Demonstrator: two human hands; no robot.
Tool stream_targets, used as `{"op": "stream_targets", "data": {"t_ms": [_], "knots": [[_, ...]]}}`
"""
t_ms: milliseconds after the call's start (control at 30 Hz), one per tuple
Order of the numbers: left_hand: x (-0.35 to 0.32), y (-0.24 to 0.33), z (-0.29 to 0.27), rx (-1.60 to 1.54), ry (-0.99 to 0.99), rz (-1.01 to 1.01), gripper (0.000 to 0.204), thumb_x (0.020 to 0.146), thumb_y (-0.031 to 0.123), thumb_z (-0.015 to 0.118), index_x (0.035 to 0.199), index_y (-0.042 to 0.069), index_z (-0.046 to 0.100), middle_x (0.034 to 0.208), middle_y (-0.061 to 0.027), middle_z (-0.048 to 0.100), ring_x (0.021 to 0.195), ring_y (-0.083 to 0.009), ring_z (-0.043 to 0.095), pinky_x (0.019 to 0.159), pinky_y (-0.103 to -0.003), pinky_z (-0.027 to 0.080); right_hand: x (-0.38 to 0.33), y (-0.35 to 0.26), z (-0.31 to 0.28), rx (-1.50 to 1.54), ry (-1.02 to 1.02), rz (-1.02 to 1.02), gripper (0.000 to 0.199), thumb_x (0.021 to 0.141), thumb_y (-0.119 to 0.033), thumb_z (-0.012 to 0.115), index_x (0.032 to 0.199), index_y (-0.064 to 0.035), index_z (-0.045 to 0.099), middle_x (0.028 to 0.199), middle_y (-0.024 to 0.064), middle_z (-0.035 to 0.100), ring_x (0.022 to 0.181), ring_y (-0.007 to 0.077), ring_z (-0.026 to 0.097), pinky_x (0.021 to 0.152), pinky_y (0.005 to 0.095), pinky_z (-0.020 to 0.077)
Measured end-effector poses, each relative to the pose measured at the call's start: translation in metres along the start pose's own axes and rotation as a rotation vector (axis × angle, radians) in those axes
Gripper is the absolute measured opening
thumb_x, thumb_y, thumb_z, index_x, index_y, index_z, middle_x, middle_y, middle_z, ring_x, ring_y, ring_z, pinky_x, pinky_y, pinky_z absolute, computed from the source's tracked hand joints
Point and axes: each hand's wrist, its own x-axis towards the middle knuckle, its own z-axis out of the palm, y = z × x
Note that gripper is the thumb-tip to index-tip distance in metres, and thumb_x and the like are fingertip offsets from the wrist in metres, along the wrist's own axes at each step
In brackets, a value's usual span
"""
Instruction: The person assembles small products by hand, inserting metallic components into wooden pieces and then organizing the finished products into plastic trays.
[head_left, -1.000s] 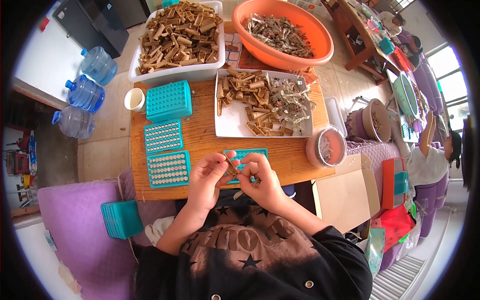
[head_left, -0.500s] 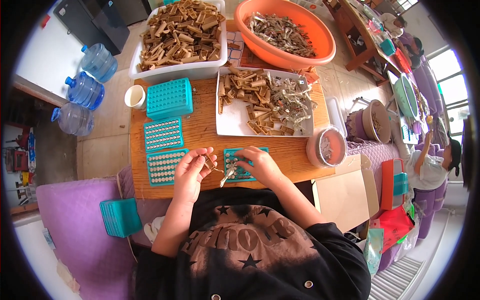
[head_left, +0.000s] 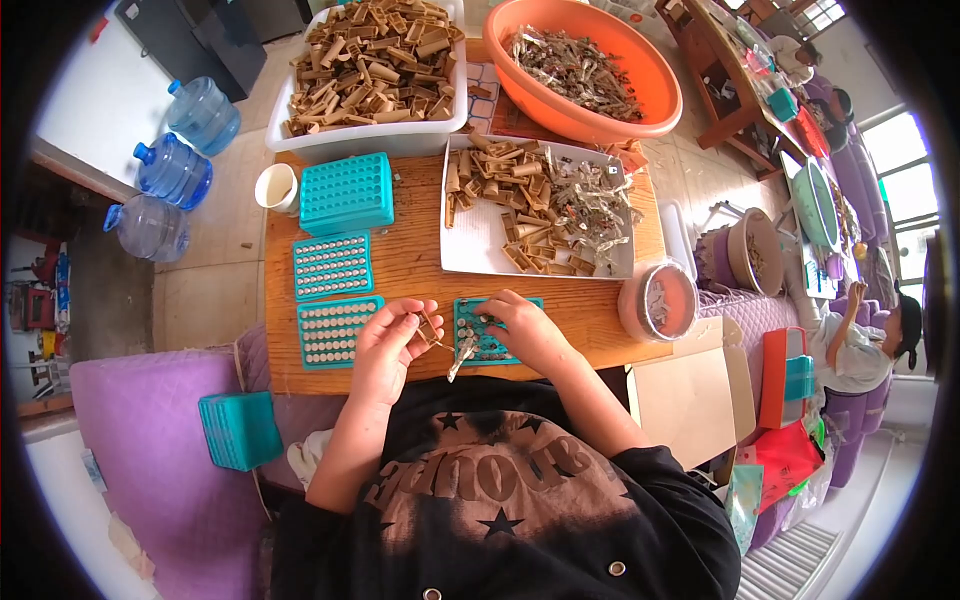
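My left hand (head_left: 388, 345) pinches a small brown plastic casing (head_left: 428, 327) between thumb and fingers, above the table's front edge. A thin wire seems to run from the casing toward a crinkled silvery strip (head_left: 463, 356) hanging beside my right hand. My right hand (head_left: 520, 328) is over a teal tray (head_left: 535, 303) with small round parts in it. Its fingers are bent and closed down at the tray, and what they grip is hidden. Left of my hands lies a teal tray of round silvery parts (head_left: 333, 332), and behind it a tray of pointed metal parts (head_left: 332, 265).
A white box (head_left: 470, 255) holds brown casings and silvery bundles. Behind stand a white tub of casings (head_left: 330, 148) and an orange basin (head_left: 655, 118). Stacked teal trays (head_left: 345, 195), a white cup (head_left: 275, 188) and a pink-lined container (head_left: 665, 300) flank the work area. Another person (head_left: 850, 335) sits at right.
The view has shifted slightly, so the table things sit a little to the right. My left hand still holds the casing; my right hand's fingers remain at the teal tray.
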Motion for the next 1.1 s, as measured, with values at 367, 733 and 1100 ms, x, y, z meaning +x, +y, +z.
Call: {"op": "stream_targets", "data": {"t_ms": [367,733,1100], "knots": [[0.003,-0.014,0.012,-0.020,-0.043,-0.099,0.017,0.091,0.007,0.052,0.108,0.003,0.054,0.107,-0.0114,0.061,0.095,-0.0199,0.062,0.081,-0.032,0.053,0.002,0.004,0.011,-0.099,0.018,0.132,0.012,0.075,-0.006,0.063,0.086,-0.0028,0.062,0.084,0.0142,0.060,0.080,0.0328,0.060,0.071,0.0403,0.0488],[0.003,-0.027,0.015,-0.020,-0.052,-0.156,0.031,0.088,0.005,0.059,0.118,0.000,0.054,0.104,-0.0092,0.064,0.093,-0.0153,0.063,0.075,-0.027,0.057,-0.002,-0.046,0.001,0.142,0.340,-0.207,0.014,0.074,0.003,0.066,0.087,-0.0021,0.063,0.083,0.0108,0.061,0.074,0.0242,0.062,0.065,0.0311,0.0515],[-0.001,-0.019,0.019,0.078,0.034,-0.207,0.030,0.088,0.006,0.057,0.117,-0.003,0.053,0.103,-0.0124,0.063,0.088,-0.0184,0.065,0.073,-0.029,0.057,-0.005,-0.043,-0.002,0.140,0.312,-0.255,0.018,0.077,-0.003,0.065,0.095,-0.0034,0.061,0.089,0.0127,0.063,0.083,0.0304,0.062,0.072,0.0366,0.0506]]}}
